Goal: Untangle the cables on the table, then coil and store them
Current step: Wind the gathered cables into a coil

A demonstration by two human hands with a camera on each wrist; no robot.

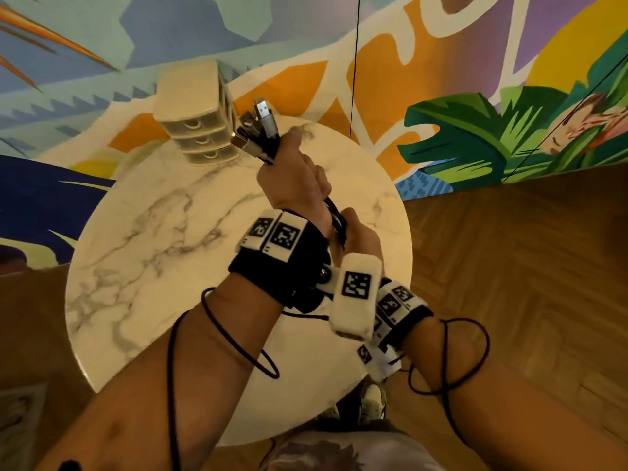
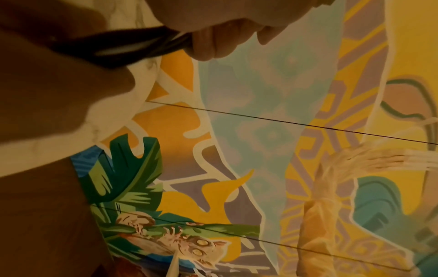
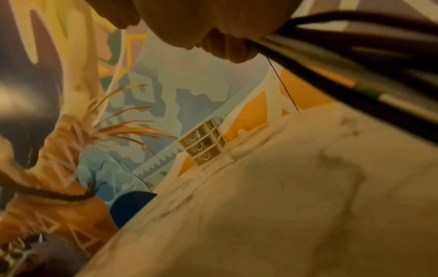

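Both wrists are wearing black straps (image 1: 289, 266) carrying white padded blocks (image 1: 356, 297) printed with black square tag markings. Thin black cords (image 1: 234, 338) are looping loosely around each bare forearm. Pale shoes (image 1: 372, 401) are showing below.

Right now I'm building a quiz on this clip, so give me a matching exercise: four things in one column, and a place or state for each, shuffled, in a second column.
Things:
1. left hand
2. right hand
3. drawer unit
4. plugs

Places or states:
A. stands at the table's far edge
B. stick out above the fist
C. grips the cables farther from the body
D. grips the cables nearer the body

Pairs: 1-C, 2-D, 3-A, 4-B
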